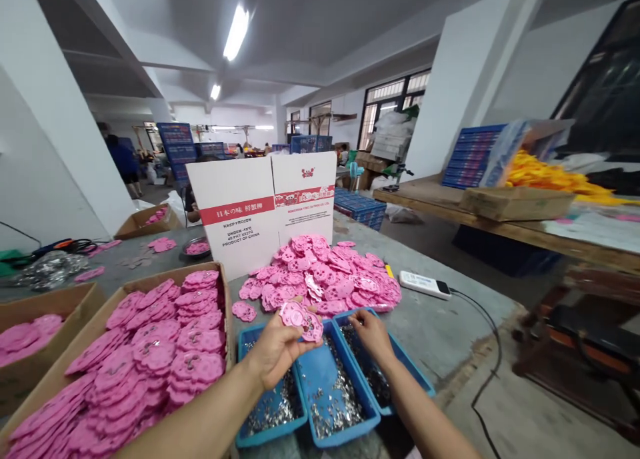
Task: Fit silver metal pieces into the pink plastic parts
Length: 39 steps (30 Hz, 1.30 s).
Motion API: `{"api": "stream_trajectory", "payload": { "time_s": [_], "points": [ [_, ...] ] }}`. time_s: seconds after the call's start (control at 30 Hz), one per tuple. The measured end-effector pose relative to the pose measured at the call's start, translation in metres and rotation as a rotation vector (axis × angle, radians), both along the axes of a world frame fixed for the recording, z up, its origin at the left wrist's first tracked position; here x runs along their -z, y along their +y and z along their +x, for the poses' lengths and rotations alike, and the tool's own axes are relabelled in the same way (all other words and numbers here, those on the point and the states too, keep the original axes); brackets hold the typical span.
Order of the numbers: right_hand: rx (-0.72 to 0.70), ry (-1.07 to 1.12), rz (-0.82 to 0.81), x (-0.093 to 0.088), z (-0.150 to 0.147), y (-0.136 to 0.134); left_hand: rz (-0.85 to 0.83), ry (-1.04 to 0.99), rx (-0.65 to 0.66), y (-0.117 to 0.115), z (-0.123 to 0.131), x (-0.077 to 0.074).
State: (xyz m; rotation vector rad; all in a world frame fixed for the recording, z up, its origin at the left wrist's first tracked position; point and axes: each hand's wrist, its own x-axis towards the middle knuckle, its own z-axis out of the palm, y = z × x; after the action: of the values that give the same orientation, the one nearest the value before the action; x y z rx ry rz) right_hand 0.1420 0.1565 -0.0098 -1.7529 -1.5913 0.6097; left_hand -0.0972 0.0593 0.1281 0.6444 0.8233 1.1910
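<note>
My left hand (277,349) is closed on a pink scalloped plastic piece (301,320), tilted up above the blue trays. Small details show on its face, too fine to make out. My right hand (371,336) is over the right blue tray (413,372), fingertips pinched at its far end; whatever they hold is hidden. Small shiny metal parts lie in that tray, in the middle blue tray (313,379) and in the left blue tray (304,416). Just beyond the trays rises a heap of similar pink pieces (345,279).
A cardboard box (227,312) full of stacked pink pieces stands at the left. Behind the heap is an upright white carton panel (240,239). A white power strip (425,284) with a black cable lies on the right, near the table edge.
</note>
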Motion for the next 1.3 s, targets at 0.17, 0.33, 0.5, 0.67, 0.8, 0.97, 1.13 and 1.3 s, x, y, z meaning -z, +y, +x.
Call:
{"api": "stream_trajectory", "payload": {
  "time_s": [0.17, 0.33, 0.5, 0.67, 0.8, 0.97, 1.13, 1.3],
  "points": [
    [0.017, 0.127, 0.067, 0.008, 0.003, 0.003, 0.0, 0.017, -0.016, 0.001, 0.0, 0.003],
    [0.024, 0.167, 0.102, 0.003, 0.002, 0.002, -0.01, 0.013, -0.018, 0.001, 0.0, 0.001],
    [0.013, 0.183, 0.1, -0.001, 0.0, 0.001, -0.002, 0.01, -0.016, 0.001, -0.001, -0.001],
    [0.013, 0.198, 0.106, 0.004, 0.001, 0.003, 0.01, 0.003, 0.005, 0.003, -0.002, 0.0],
    [0.024, 0.207, 0.116, 0.007, 0.003, 0.005, 0.018, 0.03, 0.029, 0.004, -0.001, 0.001],
    [0.048, 0.219, 0.12, 0.006, 0.004, 0.005, 0.033, 0.033, 0.042, 0.005, -0.001, 0.001],
    [0.067, 0.223, 0.125, -0.001, 0.003, 0.001, 0.01, 0.04, 0.021, 0.002, -0.001, -0.002],
    [0.061, 0.237, 0.148, -0.006, 0.003, -0.004, 0.013, -0.019, 0.009, 0.005, 0.0, 0.001]
  ]
}}
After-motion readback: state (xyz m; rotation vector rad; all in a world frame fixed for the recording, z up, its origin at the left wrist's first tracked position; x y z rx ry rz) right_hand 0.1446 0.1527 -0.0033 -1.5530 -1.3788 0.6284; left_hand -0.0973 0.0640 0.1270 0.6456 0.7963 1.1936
